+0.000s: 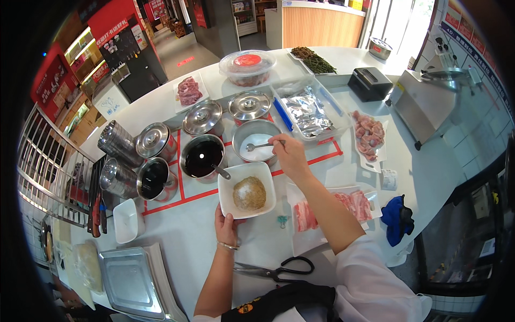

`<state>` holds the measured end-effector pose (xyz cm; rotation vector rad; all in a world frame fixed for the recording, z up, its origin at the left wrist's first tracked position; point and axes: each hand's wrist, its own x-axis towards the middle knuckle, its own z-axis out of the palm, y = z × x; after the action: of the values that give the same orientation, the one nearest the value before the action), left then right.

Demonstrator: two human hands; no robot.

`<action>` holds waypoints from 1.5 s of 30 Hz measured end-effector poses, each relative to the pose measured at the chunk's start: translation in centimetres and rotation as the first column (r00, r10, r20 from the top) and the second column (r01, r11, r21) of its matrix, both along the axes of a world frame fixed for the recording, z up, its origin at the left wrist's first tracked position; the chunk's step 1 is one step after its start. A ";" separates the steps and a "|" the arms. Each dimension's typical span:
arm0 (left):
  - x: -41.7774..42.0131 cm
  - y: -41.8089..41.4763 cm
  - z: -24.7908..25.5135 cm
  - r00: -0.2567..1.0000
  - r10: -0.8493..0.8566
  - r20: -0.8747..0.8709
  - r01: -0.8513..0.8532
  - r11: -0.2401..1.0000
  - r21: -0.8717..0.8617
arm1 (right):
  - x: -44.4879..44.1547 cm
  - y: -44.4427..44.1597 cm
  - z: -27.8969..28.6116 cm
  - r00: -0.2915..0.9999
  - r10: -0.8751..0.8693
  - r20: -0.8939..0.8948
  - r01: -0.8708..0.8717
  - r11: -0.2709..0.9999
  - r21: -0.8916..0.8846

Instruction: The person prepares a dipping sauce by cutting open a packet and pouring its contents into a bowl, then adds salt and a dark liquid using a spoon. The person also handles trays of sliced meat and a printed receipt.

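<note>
My left hand [227, 225] grips the near edge of a square white bowl [225, 192]. Inside the bowl lies a mound of tan powder [252, 192] with a patch of white grains on top. My right hand [289, 152] holds a small metal measuring spoon [259, 145] by its handle. The spoon's head is inside a steel pot [240, 128], over white granules [265, 152] that look like salt or sugar. Left of it, a steel pot of dark liquid [201, 157] has a ladle handle [221, 171] sticking out over the bowl's rim.
Raw sliced meat lies on a white tray [295, 243] under my right forearm. Black scissors [273, 273] rest near my body. Knives [96, 213] stand at left by a metal rack. A scale [130, 277] sits front left. Foil packs fill a plastic box [342, 116]; lidded pots [203, 116] stand behind.
</note>
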<state>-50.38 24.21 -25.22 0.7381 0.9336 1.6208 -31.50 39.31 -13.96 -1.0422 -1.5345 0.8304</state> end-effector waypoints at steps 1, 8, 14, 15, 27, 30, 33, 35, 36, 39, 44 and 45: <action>0.1 0.1 0.0 1.000 -0.001 -0.002 0.001 1.000 -0.001 | -0.5 0.8 -0.9 1.000 -0.021 0.021 0.021 1.000 0.001; 0.2 -0.1 -0.1 1.000 0.010 0.002 -0.010 1.000 -0.003 | -2.9 2.1 -3.7 0.993 -0.078 0.088 0.079 0.997 -0.001; 0.0 -0.1 -0.3 1.000 0.009 -0.010 -0.010 1.000 -0.013 | -2.2 2.2 -4.0 0.983 -0.104 -0.151 0.065 0.968 -0.242; 0.0 -0.1 -0.3 1.000 0.008 -0.011 -0.009 1.000 -0.013 | -1.9 2.2 -3.9 0.979 -0.108 -0.172 0.061 0.964 -0.258; 0.2 0.2 -0.2 1.000 0.001 0.000 -0.001 1.000 -0.009 | 2.8 -2.0 0.8 0.903 0.019 -0.428 -0.173 0.931 -0.323; 0.3 0.1 0.0 1.000 0.005 0.004 -0.005 1.000 -0.011 | 4.1 -3.9 1.8 0.968 0.164 -0.190 -0.201 0.960 -0.195; -0.1 -0.2 -0.1 1.000 0.009 0.005 -0.008 1.000 -0.024 | 3.7 -4.2 1.3 0.982 0.112 -0.154 -0.132 0.983 -0.128; -0.3 -0.5 -0.3 1.000 0.005 0.013 -0.004 0.999 -0.034 | 3.0 -3.7 0.6 0.972 0.035 -0.232 -0.068 0.988 -0.136; -0.6 -0.4 -0.8 1.000 0.006 0.026 -0.005 1.000 -0.028 | 2.5 -3.2 0.2 0.969 -0.002 -0.249 -0.037 0.988 -0.152; -1.0 0.3 -0.3 1.000 0.009 0.016 -0.008 0.999 -0.045 | 1.4 -0.5 -2.9 0.950 -0.048 -0.310 -0.025 0.973 -0.228; -0.3 1.4 1.2 0.999 -0.037 0.035 0.041 0.989 -0.145 | 0.0 2.3 -5.7 0.947 -0.152 -0.284 0.044 0.934 -0.354; -0.5 1.4 1.4 0.999 -0.037 0.040 0.043 0.987 -0.157 | -0.4 2.2 -6.0 0.944 -0.174 -0.280 0.064 0.930 -0.361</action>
<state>-50.85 25.58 -23.85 0.6116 1.0014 1.5020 -31.93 41.54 -19.98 -1.1837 -1.0698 1.1471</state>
